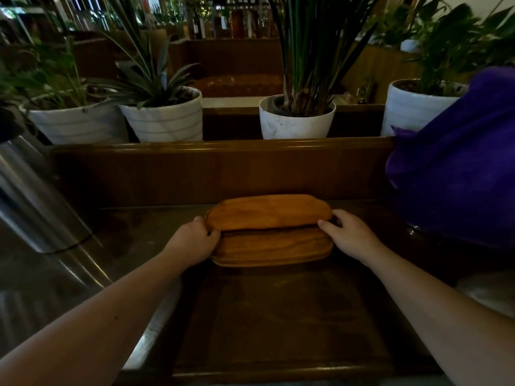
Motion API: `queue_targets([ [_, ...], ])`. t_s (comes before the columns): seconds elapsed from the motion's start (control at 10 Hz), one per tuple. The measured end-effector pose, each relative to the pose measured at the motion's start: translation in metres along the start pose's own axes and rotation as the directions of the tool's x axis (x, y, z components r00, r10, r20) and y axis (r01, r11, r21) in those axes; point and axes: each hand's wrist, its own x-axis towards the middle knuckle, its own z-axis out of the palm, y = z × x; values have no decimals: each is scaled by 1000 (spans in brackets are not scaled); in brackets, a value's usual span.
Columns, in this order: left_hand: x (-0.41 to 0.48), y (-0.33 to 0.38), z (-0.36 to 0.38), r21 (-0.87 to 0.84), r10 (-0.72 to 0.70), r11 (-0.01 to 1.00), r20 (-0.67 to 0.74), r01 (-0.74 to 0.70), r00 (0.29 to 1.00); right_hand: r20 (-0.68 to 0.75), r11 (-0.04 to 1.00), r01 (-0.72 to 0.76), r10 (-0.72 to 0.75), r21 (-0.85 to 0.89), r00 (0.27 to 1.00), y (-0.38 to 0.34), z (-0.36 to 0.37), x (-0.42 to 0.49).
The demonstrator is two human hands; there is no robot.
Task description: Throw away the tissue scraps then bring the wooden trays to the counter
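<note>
Two oval wooden trays sit on the dark wooden counter (278,316) in front of me. The upper tray (269,211) is tilted up on its long edge over the lower tray (274,247), which lies flat. My left hand (193,240) grips the trays' left end with the thumb on the upper tray's rim. At the right end, my right hand (348,235) holds the trays with the thumb against the upper tray's edge. No tissue scraps are in view.
A raised wooden ledge (223,151) backs the counter, with several white plant pots (296,121) behind it. A purple cloth bundle (457,168) fills the right side. A shiny metal surface (36,207) slopes along the left.
</note>
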Motion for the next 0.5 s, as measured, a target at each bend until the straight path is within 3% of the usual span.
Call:
queue_targets([
  [0.1, 0, 0, 0, 14, 5, 1000, -11, -5, 1000, 8, 999, 34, -34, 41, 999, 4, -1, -2],
  [0.3, -7, 4, 4, 34, -9, 999, -34, 11, 999, -32, 998, 34, -35, -44, 999, 4, -2, -4],
  [0.4, -12, 4, 2, 107, 2, 994, -61, 4, 998, -37, 988, 96, -101, -122, 994, 3, -6, -8],
  [0.5, -20, 5, 0, 277, 163, 953, -131, -122, 978, -13, 909, 197, -217, -367, 976, -4, -14, -20],
])
